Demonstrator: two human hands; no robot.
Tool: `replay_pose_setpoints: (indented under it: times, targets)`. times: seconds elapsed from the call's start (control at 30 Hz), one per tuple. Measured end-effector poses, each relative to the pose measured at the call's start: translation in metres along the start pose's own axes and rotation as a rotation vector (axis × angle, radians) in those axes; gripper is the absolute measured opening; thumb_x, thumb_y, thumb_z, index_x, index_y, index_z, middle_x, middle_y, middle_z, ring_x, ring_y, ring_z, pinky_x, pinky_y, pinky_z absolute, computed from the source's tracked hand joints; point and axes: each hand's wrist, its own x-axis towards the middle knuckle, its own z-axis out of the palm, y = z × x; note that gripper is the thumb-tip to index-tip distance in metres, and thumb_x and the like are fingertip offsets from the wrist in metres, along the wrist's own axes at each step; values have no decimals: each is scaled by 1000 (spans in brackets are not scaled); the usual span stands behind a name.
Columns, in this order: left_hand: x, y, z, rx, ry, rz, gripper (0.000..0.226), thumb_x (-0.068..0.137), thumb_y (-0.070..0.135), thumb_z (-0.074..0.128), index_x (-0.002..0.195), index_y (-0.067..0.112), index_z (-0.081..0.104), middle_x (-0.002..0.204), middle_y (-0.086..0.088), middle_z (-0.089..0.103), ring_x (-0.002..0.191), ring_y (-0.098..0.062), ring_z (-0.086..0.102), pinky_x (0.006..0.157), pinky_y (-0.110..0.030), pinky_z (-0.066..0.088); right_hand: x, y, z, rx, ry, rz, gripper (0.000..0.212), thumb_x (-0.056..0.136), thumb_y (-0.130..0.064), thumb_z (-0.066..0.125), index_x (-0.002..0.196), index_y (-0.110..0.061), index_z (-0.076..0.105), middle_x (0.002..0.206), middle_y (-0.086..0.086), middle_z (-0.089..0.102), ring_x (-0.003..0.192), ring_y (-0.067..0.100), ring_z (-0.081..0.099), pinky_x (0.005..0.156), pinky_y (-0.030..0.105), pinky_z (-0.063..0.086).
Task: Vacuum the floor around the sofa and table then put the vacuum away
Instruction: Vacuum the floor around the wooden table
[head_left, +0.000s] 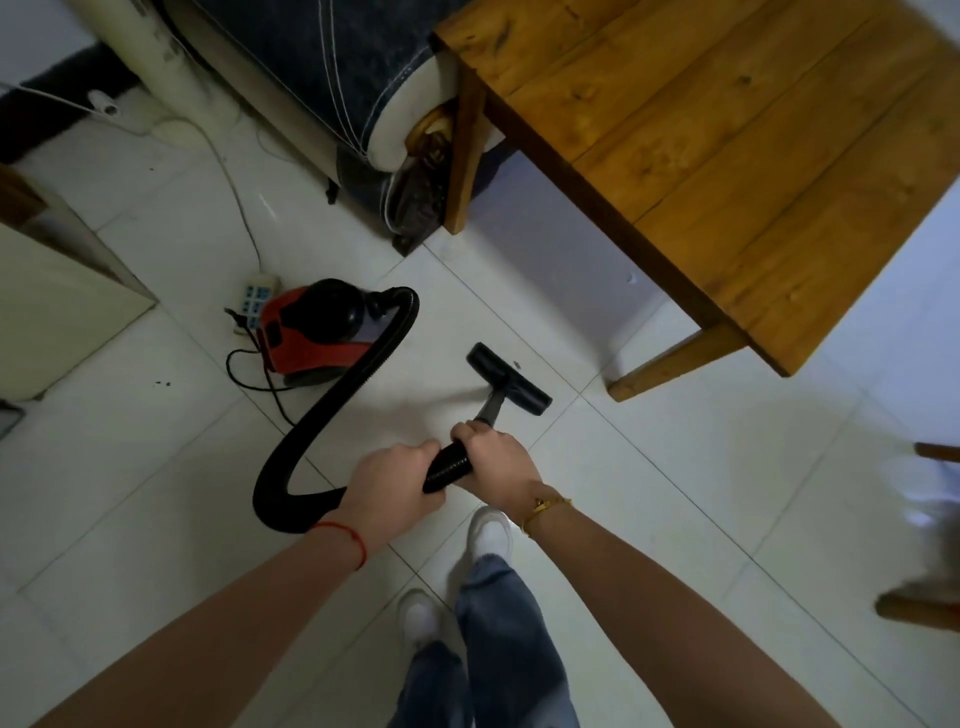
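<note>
A red and black canister vacuum (306, 332) stands on the white tile floor, left of centre. Its black ribbed hose (343, 395) loops down from the canister and up into my hands. My left hand (389, 483) grips the hose behind my right hand (493, 462), which holds it where it meets the wand. The black floor nozzle (509, 378) rests on the tiles just ahead of my hands, near the wooden table (727, 140). The sofa (332, 67), with dark fabric and cream trim, stands at the top beside the table's far leg.
A white power strip (258, 296) and cords lie on the floor behind the vacuum. A cream cabinet (57, 296) stands at the left. Wooden furniture legs (919, 603) show at the right edge. Small dark specks (162, 384) dot the tiles left of the vacuum.
</note>
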Motion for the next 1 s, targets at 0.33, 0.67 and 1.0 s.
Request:
replay_pose_setpoints:
  times: [0.33,0.67,1.0]
  targets:
    - [-4,34,19,41,-40,78,24,85,32,55,103,18,50,85,-2,64,77,-25,64,59,-29,41,-34,29,18,99,79,87,29,84,-22,65,108,-11,53,108,8,57,90,29,62,75,33,50]
    - [75,97,14,-42,8,6,22,82,32,57,98,17,52,76,1,56,71,-24,59,59,-27,38,-3,114,-34,62,65,78,29,80,-23,67,104,-13,53,104,6,57,87,29,61,78,37,52]
    - [137,137,6,-204,-9,-93,23,77,29,60,95,16,52,79,-1,61,71,-23,59,58,-26,40,32,183,-86,-18,9,66,38,81,-22,70,113,-13,51,112,7,55,93,30,61,81,38,52]
